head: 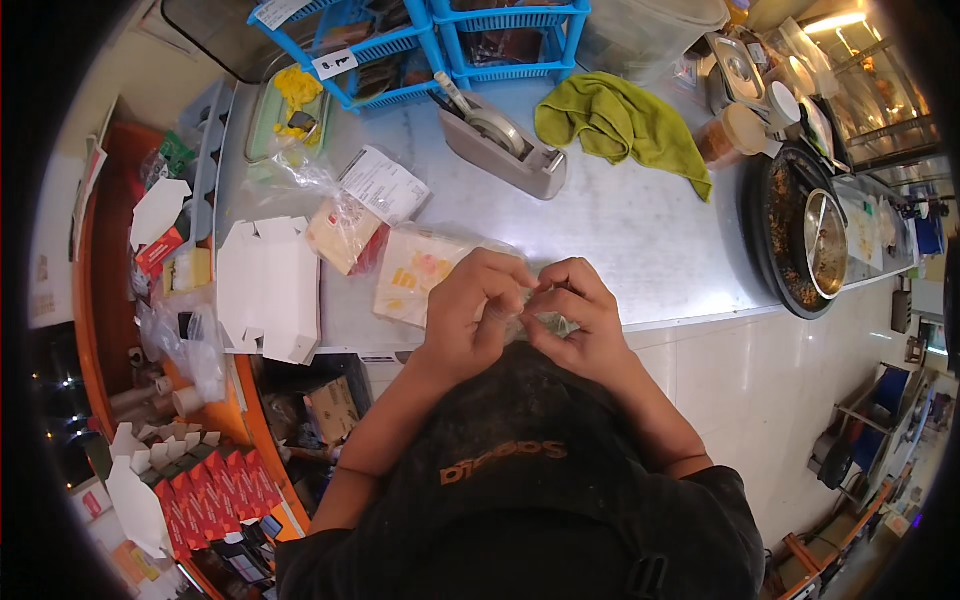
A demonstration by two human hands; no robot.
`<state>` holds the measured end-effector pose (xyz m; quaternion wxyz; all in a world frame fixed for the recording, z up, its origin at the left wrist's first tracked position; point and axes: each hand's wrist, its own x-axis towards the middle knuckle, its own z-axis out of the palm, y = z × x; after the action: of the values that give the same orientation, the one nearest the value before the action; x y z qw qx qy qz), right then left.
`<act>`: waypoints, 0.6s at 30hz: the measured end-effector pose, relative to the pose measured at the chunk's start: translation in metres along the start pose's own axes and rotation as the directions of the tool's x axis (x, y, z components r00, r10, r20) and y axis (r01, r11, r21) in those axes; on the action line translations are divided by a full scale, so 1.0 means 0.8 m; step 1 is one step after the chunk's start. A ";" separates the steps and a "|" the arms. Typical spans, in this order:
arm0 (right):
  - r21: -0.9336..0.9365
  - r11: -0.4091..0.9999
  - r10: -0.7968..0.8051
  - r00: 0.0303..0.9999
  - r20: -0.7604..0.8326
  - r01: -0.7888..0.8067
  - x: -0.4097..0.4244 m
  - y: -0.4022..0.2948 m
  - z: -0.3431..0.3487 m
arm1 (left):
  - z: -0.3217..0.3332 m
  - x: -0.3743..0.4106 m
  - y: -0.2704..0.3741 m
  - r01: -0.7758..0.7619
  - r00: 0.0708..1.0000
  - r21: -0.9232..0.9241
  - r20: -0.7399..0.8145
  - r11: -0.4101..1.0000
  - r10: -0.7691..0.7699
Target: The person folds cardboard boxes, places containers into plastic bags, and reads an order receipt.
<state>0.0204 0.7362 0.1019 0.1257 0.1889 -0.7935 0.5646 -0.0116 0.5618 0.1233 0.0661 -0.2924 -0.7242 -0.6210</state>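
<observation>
My left hand (472, 319) and my right hand (581, 319) meet close to my body at the table's front edge. The fingertips of both are pinched together on thin clear plastic (562, 327), mostly hidden behind the fingers. It appears to belong to the clear bag (484, 238) around a pale carton (405, 277) with yellow and pink print, just left of my left hand. Farther left lies a second bagged carton (341, 234). A printed paper slip (384, 185) rests against that one.
A grey tape dispenser (499, 142) and a green cloth (619, 124) lie on the metal table (645, 240). Blue baskets (390, 60) stand behind. An unfolded white box (268, 289) overhangs the front edge at left. A black pan (780, 225) with a steel bowl sits right.
</observation>
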 end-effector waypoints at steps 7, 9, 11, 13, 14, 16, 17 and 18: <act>-0.107 0.991 -0.076 0.997 0.014 0.077 0.006 -0.007 -0.002 | -0.006 -0.011 0.015 0.339 0.935 -0.266 0.205 0.903 -0.291; -0.149 0.977 -0.149 0.988 0.037 0.153 0.007 -0.008 -0.003 | -0.007 -0.008 0.023 0.279 0.950 -0.141 0.183 0.950 -0.251; -0.111 0.979 -0.168 0.985 0.043 0.172 0.006 -0.006 -0.003 | -0.004 -0.010 0.025 0.149 0.979 -0.075 0.152 0.986 -0.136; -0.103 0.975 -0.193 0.980 0.038 0.196 0.007 -0.004 -0.003 | -0.002 -0.011 0.025 0.062 0.990 -0.046 0.127 0.997 -0.055; -0.113 0.971 -0.207 0.978 0.031 0.209 0.008 -0.003 -0.002 | 0.001 -0.013 0.022 0.042 0.993 -0.052 0.115 0.998 -0.036; -0.131 0.968 -0.211 0.977 0.028 0.212 0.006 -0.001 -0.001 | 0.002 -0.017 0.020 0.067 0.992 -0.062 0.109 0.996 -0.060; -0.143 0.968 -0.201 0.979 0.034 0.204 0.004 0.001 -0.001 | 0.001 -0.019 0.020 0.109 0.988 -0.067 0.114 0.992 -0.101; -0.153 0.968 -0.194 0.980 0.040 0.198 0.004 0.002 -0.001 | -0.001 -0.017 0.022 0.148 0.983 -0.070 0.119 0.986 -0.139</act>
<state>0.0170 0.7369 0.1021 0.1856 0.2629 -0.8142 0.4832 0.0086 0.5572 0.1325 -0.0318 -0.2765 -0.7211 -0.6345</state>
